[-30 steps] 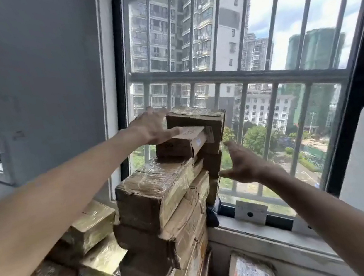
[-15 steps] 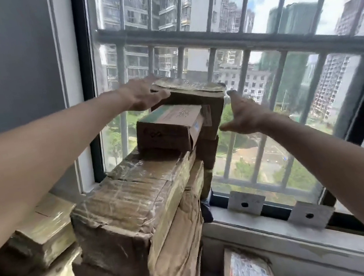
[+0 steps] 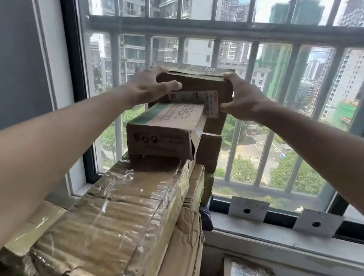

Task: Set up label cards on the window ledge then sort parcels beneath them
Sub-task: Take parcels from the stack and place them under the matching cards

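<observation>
Both hands on top box (image 3: 200,82) of the stack by the window: left hand (image 3: 151,87) fingers curled over its left end, right hand (image 3: 241,97) gripping right end. Two label cards (image 3: 247,208) lean on ledge (image 3: 275,240) below-right.

Two bare forearms fill the view, one from the lower left and one from the lower right, no sleeve showing on either up to the frame's edge. The left hand (image 3: 151,87) is bare too: no glove, no ring, no watch or band at the wrist. Same story on the right hand (image 3: 245,99), uncovered, wrist plain, with short nails just visible on the thumb.
</observation>
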A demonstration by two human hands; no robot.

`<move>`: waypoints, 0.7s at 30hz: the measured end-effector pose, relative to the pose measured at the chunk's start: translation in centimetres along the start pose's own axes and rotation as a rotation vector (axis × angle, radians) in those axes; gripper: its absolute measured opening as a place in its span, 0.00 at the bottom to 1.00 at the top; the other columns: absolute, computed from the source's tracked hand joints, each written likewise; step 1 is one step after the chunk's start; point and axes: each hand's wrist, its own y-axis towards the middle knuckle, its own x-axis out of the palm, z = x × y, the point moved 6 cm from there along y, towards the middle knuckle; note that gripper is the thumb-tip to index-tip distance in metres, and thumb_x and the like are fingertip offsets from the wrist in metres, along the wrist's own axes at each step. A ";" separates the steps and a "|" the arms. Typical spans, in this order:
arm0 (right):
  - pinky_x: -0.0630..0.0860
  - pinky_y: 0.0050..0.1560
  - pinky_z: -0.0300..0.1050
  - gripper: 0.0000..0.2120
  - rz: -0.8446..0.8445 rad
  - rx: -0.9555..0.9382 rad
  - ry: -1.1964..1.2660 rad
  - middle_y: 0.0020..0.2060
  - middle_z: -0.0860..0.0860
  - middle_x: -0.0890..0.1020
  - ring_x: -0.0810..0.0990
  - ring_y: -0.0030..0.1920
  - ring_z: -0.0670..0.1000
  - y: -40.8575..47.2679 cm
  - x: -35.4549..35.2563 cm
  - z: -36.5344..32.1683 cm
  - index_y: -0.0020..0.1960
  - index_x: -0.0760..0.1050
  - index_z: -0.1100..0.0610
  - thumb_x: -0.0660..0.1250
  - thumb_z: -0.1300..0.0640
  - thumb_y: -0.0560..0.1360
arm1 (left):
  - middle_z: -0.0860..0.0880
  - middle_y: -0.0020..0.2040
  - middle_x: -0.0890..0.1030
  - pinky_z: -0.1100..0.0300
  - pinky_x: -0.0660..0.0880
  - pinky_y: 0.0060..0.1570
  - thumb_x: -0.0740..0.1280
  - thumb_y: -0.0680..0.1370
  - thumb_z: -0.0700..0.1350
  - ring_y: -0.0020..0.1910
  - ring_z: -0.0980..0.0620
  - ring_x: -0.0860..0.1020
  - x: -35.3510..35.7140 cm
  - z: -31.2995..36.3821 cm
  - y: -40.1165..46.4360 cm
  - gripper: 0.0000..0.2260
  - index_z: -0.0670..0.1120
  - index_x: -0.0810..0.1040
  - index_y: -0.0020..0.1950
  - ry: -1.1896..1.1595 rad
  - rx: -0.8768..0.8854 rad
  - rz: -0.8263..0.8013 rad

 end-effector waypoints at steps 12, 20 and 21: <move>0.81 0.52 0.36 0.32 0.205 -0.168 -0.048 0.54 0.54 0.78 0.78 0.53 0.51 -3.5 -9.4 -5.8 0.72 0.63 0.59 0.73 0.68 0.73 | 0.41 0.78 0.60 0.39 0.60 0.71 0.67 0.77 0.61 0.75 0.38 0.60 -8.1 6.5 -3.6 0.33 0.54 0.62 0.78 -0.034 0.154 0.236; 0.71 0.35 0.25 0.34 0.403 -0.179 0.000 0.54 0.52 0.79 0.77 0.50 0.49 -9.5 -15.2 -8.5 0.74 0.61 0.59 0.75 0.60 0.74 | 0.43 0.75 0.61 0.39 0.59 0.72 0.72 0.72 0.64 0.74 0.39 0.59 -12.4 10.5 -9.0 0.40 0.59 0.57 0.79 0.027 0.273 0.309; 0.72 0.36 0.27 0.37 0.434 -0.163 0.059 0.52 0.51 0.78 0.78 0.49 0.50 -10.4 -15.6 -8.4 0.74 0.58 0.60 0.76 0.58 0.74 | 0.44 0.76 0.60 0.39 0.57 0.73 0.73 0.71 0.64 0.75 0.39 0.58 -12.3 10.9 -9.8 0.42 0.60 0.55 0.79 -0.001 0.312 0.293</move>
